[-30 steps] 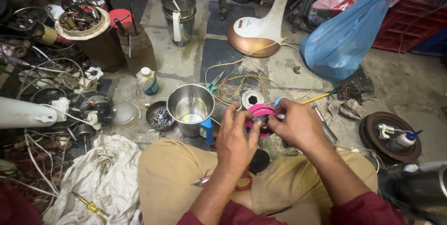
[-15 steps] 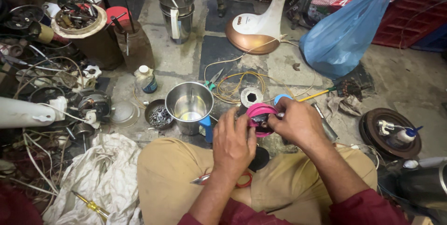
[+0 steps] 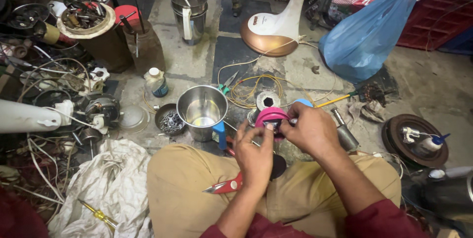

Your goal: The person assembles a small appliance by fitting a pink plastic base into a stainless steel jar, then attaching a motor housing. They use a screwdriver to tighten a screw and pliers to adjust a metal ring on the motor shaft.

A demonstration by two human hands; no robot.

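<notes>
I see the blue plastic bag [image 3: 369, 36] far beyond the grip and off to its right, and the white and copper appliance base [image 3: 276, 26] well beyond it. Just left of the grip stands the steel cup [image 3: 202, 110]; the red-handled pliers [image 3: 224, 186] lie on the lap on the near side, below the left hand [image 3: 253, 152]. The right hand [image 3: 310, 129] curls over the pink round part [image 3: 271, 117] from the right, and both hands close on it between fingertips, holding it above the knees, near the yellow wire coil [image 3: 256, 90] behind it
</notes>
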